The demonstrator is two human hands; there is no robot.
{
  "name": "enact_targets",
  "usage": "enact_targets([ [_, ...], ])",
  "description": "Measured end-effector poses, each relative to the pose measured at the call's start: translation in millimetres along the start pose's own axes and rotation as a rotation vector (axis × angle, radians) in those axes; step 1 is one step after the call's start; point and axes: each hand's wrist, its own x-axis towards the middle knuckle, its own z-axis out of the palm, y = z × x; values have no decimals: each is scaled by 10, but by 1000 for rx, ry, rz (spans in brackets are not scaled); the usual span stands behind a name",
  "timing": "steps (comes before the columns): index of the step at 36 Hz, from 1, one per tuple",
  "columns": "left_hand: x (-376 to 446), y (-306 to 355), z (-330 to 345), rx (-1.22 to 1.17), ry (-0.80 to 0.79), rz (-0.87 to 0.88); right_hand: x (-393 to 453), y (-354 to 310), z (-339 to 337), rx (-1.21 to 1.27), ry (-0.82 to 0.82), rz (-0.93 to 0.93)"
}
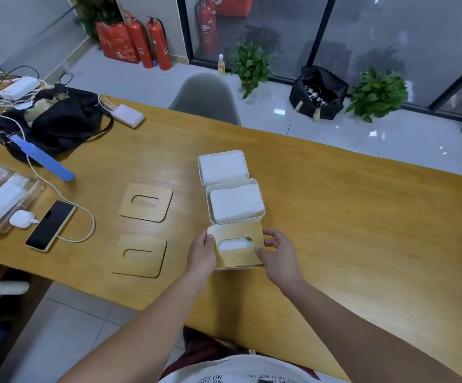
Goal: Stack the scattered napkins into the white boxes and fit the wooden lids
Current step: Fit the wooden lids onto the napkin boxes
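Three white boxes stand in a row on the wooden table (334, 217). The far box (201, 172) and the middle box (261, 208) are open and hold white napkins (234, 204). A wooden lid (238, 258) with an oval slot sits on the nearest box, napkin showing through the slot. My left hand (201, 254) grips the lid's left edge, thumb on top. My right hand (278, 254) grips its right edge, fingers curled round it. Two more wooden lids lie flat to the left, one farther (145, 202) and one nearer (140, 255).
A phone (50, 225) on a charging cable, a white earbud case (21, 218) and a clear tray (9, 194) lie at the left. A black bag (67, 120), a blue strap (42, 157) and power banks sit at the far left. A grey chair (206, 98) stands behind the table.
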Motion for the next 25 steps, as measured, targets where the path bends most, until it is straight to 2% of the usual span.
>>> enact_targets([
  [4,70,-96,11,28,-10,15,-20,53,19,-92,23,-99],
  [8,67,-87,37,19,2,18,12,156,39,-381,91,-311],
  [10,64,-76,58,15,20,9,53,226,46,-469,127,-317],
  [21,224,-303,99,127,58,60,154,321,5,-368,58,-260],
  [25,183,-181,113,135,97,91,258,302,8,-293,61,-222],
])
